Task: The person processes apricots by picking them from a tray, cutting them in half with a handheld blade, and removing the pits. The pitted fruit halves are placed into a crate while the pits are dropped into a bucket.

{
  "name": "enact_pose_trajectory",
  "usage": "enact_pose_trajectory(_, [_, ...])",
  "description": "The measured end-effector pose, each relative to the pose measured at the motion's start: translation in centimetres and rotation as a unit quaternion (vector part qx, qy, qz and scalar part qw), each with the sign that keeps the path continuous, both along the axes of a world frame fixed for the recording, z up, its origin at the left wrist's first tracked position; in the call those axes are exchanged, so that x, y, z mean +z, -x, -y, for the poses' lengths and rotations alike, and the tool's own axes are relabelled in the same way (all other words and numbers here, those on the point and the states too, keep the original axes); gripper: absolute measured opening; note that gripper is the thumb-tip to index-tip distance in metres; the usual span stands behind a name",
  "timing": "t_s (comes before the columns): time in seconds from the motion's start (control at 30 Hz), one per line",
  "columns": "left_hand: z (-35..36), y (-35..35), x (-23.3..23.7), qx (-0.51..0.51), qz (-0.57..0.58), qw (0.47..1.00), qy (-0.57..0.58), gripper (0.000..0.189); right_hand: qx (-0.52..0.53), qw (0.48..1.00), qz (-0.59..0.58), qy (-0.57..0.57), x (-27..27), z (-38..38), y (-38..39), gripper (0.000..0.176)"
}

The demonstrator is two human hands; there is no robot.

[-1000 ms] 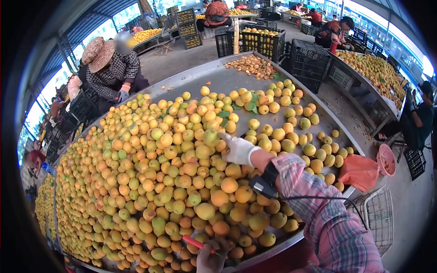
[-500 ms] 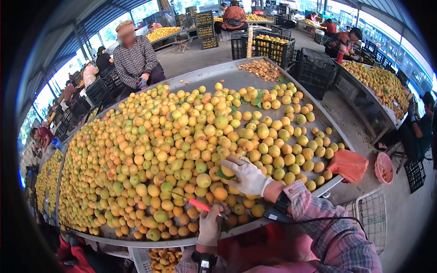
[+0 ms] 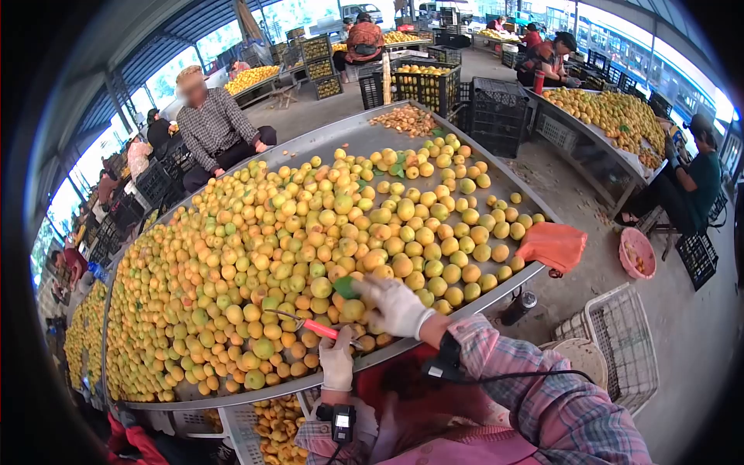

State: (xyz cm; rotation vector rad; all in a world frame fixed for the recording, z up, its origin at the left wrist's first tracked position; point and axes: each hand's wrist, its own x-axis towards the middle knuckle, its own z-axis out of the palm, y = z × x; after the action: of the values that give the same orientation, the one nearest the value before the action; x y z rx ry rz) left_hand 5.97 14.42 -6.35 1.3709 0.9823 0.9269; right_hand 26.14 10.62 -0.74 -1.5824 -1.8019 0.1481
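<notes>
My gloved left hand (image 3: 337, 363) is closed round a red-handled tool (image 3: 319, 328) with a thin, curved metal tip, held low over the near edge of the metal table (image 3: 349, 133). Beyond the tip spread many yellow-orange apricots (image 3: 256, 273). My right hand (image 3: 397, 306), also in a white glove, is over the apricots to the right of the tool. Motion smears its fingers. A green leaf (image 3: 346, 287) shows right at its fingertips, above the fruit.
Beneath the near edge, a crate holds cut apricots (image 3: 279, 434). An orange cloth (image 3: 552, 246) hangs over the right corner. Pits (image 3: 404, 120) lie at the far end. A white crate (image 3: 620, 341) stands at right. A person in a checked shirt (image 3: 213, 124) sits across the table.
The view has shifted. My right hand has moved off the apricot it was at, and the leaf is now at its fingertips. The left hand still holds the tool.
</notes>
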Motion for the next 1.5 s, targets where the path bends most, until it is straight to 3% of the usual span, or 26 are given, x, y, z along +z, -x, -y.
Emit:
enact_pose_trajectory(0.03, [0.1,0.0,-0.4,-0.001,0.005,0.998,-0.057,0.018,-0.024,0.993,-0.111,-0.012,1.2,-0.2,-0.7,0.055])
enact_pose_trajectory(0.1, [0.5,-0.5,0.4,0.001,0.006,0.994,-0.113,0.018,-0.248,0.925,-0.280,0.061,4.0,0.5,-2.0,0.047])
enact_pose_trajectory(0.17, [1.8,-0.5,3.2,0.026,0.061,0.991,0.114,0.014,-0.346,0.892,-0.290,0.002,1.4,-0.3,-4.2,0.047])
enact_pose_trajectory(0.2, [1.0,-0.2,0.2,0.017,0.062,0.997,-0.036,0.011,-0.314,0.911,-0.266,0.010,1.5,0.5,-4.1,0.046])
enact_pose_trajectory(0.27, [1.2,-0.1,0.5,0.012,0.069,0.997,-0.044,0.011,-0.241,0.946,-0.214,-0.021,0.6,2.0,-2.9,0.043])
enact_pose_trajectory(0.3, [1.2,-0.2,0.1,0.020,0.079,0.995,-0.052,0.012,-0.217,0.947,-0.226,0.069,0.8,3.0,-1.8,0.043])
enact_pose_trajectory(0.43, [3.4,0.2,1.7,0.033,0.004,0.999,0.006,0.014,-0.054,0.939,-0.310,0.137,-1.1,6.9,3.5,0.044])
enact_pose_trajectory(0.5, [5.0,0.1,2.3,-0.045,-0.092,0.994,0.024,0.012,0.017,0.875,-0.460,0.152,-1.7,8.5,5.9,0.049])
enact_pose_trajectory(0.53, [5.4,-0.4,2.2,-0.055,-0.075,0.976,-0.195,0.013,0.080,0.845,-0.504,0.160,-2.0,8.6,6.4,0.045])
enact_pose_trajectory(0.57, [6.2,-0.3,2.3,-0.070,-0.159,0.951,-0.255,0.019,0.081,0.842,-0.506,0.165,-2.1,9.1,6.9,0.045])
enact_pose_trajectory(0.63, [7.2,-0.4,2.7,-0.123,-0.277,0.917,-0.259,0.019,0.028,0.725,-0.654,0.212,-2.1,9.9,7.7,0.045])
enact_pose_trajectory(0.67, [7.6,-0.5,3.2,-0.119,-0.276,0.919,-0.255,0.019,-0.010,0.696,-0.682,0.222,-2.6,10.0,7.8,0.038])
enact_pose_trajectory(0.73, [8.2,-0.5,4.1,-0.150,-0.336,0.877,-0.309,0.019,-0.024,0.712,-0.670,0.207,-3.4,10.0,7.6,0.033])
enact_pose_trajectory(0.83, [8.8,-0.4,4.4,-0.119,-0.309,0.899,-0.287,0.021,-0.057,0.711,-0.672,0.199,-2.9,9.6,7.2,0.023])
enact_pose_trajectory(0.87, [8.9,-0.2,4.6,-0.116,-0.308,0.900,-0.286,0.021,-0.057,0.729,-0.658,0.181,-3.1,9.0,6.9,0.022])
enact_pose_trajectory(0.93, [9.0,0.7,4.9,-0.110,-0.184,0.927,-0.307,0.023,-0.056,0.784,-0.597,0.159,-3.5,7.8,6.6,0.025])
enact_pose_trajectory(0.97, [9.1,1.4,4.7,-0.107,-0.182,0.927,-0.308,0.023,-0.054,0.786,-0.595,0.159,-3.5,7.2,6.2,0.025])
enact_pose_trajectory(1.0, [9.4,2.4,4.4,-0.115,-0.172,0.944,-0.256,0.021,-0.098,0.901,-0.393,0.154,-2.6,6.4,6.0,0.027])
enact_pose_trajectory(1.03, [9.7,3.4,4.1,-0.123,-0.160,0.958,-0.204,0.020,-0.137,0.966,-0.170,0.139,-1.9,5.6,5.7,0.029])
enact_pose_trajectory(1.07, [10.1,4.3,3.7,-0.123,-0.159,0.958,-0.205,0.020,-0.156,0.971,-0.117,0.140,-1.8,4.7,5.7,0.036])
enact_pose_trajectory(1.2, [10.8,7.5,3.4,-0.098,-0.076,0.991,0.045,0.018,-0.195,0.951,0.010,0.239,0.8,1.9,6.8,0.041])
enact_pose_trajectory(1.33, [11.0,8.6,3.0,-0.102,-0.046,0.991,0.074,0.016,-0.170,0.949,0.087,0.251,-0.3,1.1,7.6,0.038])
enact_pose_trajectory(1.5, [11.2,8.8,2.9,-0.106,-0.041,0.992,0.051,0.016,-0.165,0.949,0.072,0.258,-0.8,1.1,7.8,0.039])
